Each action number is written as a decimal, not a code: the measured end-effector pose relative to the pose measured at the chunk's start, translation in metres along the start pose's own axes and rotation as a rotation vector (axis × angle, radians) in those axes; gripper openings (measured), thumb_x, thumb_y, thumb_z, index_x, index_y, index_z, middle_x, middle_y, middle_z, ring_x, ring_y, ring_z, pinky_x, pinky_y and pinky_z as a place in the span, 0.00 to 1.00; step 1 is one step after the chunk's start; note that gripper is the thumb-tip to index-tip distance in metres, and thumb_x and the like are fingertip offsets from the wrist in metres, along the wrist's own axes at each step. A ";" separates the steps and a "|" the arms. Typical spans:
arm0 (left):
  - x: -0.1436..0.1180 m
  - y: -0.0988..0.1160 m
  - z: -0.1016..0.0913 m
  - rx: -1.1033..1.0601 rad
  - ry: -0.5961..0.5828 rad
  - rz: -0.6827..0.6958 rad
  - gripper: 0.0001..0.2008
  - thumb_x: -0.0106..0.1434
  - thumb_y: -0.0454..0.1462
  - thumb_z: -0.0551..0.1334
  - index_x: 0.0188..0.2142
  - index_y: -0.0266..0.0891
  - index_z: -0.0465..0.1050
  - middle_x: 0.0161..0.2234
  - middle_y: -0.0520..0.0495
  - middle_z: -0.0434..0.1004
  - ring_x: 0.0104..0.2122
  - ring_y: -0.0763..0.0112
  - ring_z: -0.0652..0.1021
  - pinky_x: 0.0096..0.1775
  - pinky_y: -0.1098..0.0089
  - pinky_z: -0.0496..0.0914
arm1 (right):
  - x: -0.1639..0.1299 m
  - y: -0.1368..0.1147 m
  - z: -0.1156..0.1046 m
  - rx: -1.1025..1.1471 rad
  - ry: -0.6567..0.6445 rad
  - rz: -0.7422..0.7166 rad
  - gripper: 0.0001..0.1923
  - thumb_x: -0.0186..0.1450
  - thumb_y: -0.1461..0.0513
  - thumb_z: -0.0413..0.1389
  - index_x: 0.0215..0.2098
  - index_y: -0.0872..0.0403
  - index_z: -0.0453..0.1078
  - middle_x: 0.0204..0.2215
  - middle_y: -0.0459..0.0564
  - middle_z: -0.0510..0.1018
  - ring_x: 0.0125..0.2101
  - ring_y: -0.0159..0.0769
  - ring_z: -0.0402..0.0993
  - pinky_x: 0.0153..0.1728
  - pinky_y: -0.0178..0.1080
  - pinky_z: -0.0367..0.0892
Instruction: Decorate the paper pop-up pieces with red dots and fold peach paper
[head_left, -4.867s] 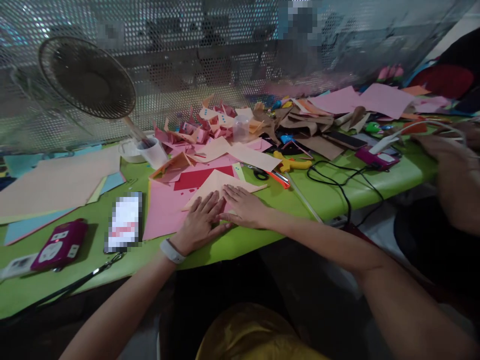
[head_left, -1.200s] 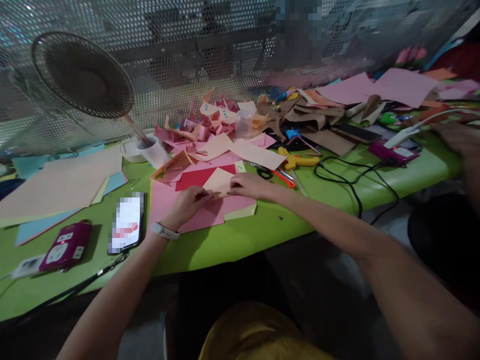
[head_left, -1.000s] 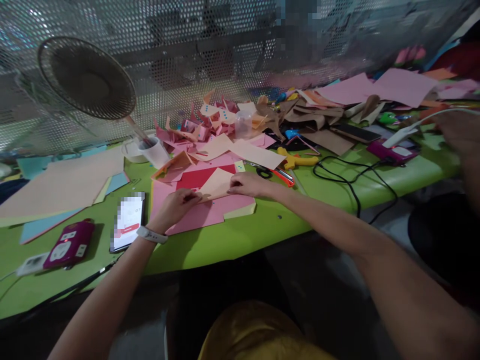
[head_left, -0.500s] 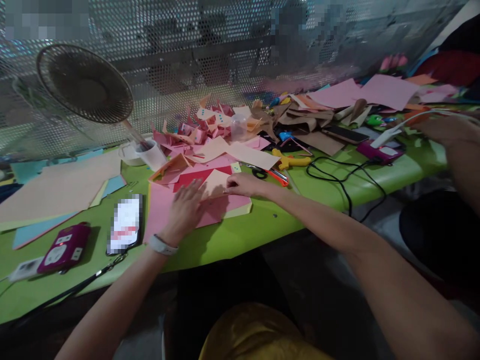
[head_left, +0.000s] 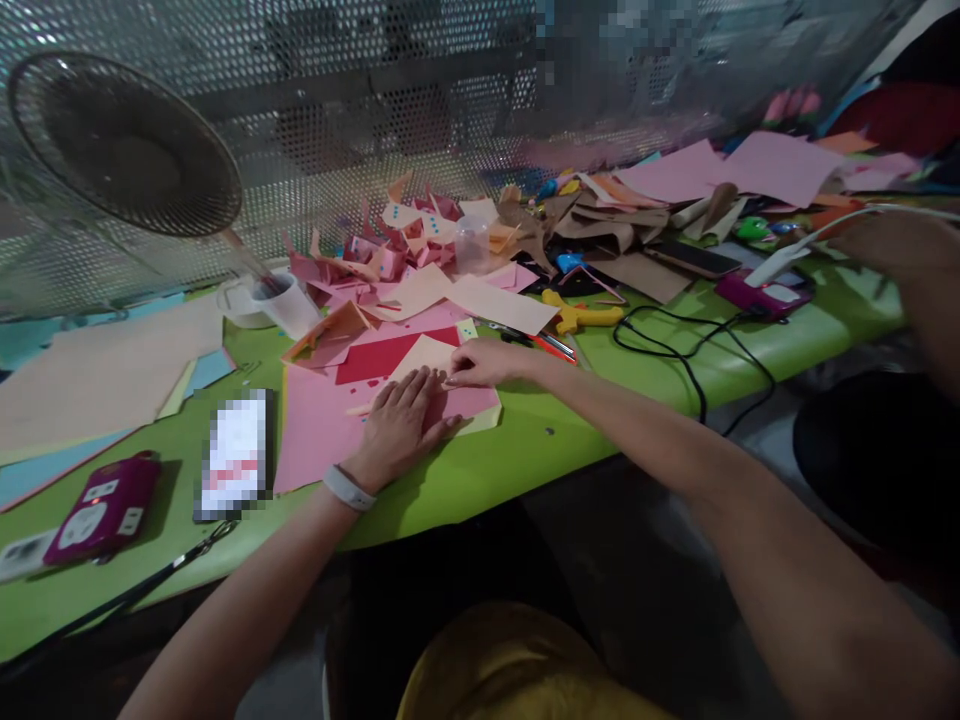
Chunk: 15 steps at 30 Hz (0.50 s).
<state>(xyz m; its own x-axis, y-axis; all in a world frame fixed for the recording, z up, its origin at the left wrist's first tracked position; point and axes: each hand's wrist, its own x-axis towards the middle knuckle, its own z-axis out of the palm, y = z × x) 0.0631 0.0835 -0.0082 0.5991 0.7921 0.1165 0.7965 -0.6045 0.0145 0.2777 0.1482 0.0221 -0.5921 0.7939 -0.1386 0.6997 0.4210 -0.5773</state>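
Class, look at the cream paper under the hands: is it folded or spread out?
Folded, it seems: the cream paper comes to a point at its far side, and a narrow strip juts past the left hand.

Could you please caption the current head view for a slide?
Left hand and right hand on cream paper over pink paper.

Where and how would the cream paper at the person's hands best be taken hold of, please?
I'd pinch the cream paper lightly by its pointed far corner, coming from the far side. That tip looks free, while the left hand spreads over the near part and the right hand is curled at its right side.
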 end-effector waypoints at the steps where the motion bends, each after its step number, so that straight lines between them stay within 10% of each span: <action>1: 0.000 0.001 0.000 0.002 0.003 0.000 0.38 0.69 0.57 0.47 0.69 0.35 0.49 0.68 0.37 0.54 0.67 0.56 0.58 0.64 0.53 0.54 | -0.002 0.001 -0.002 -0.012 -0.005 0.014 0.12 0.64 0.56 0.57 0.28 0.56 0.72 0.24 0.47 0.74 0.25 0.31 0.63 0.26 0.35 0.52; 15: -0.001 0.003 0.002 0.018 0.054 -0.002 0.38 0.68 0.58 0.45 0.68 0.35 0.52 0.68 0.38 0.55 0.67 0.56 0.58 0.64 0.54 0.54 | -0.026 0.021 -0.013 -0.142 0.076 0.037 0.12 0.64 0.55 0.58 0.33 0.57 0.74 0.31 0.50 0.77 0.30 0.33 0.67 0.30 0.34 0.54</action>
<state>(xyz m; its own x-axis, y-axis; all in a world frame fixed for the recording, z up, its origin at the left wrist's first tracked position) 0.0646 0.0809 -0.0102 0.5929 0.7870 0.1705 0.7991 -0.6012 -0.0033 0.3133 0.1418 0.0235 -0.5362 0.8390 -0.0931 0.7733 0.4440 -0.4527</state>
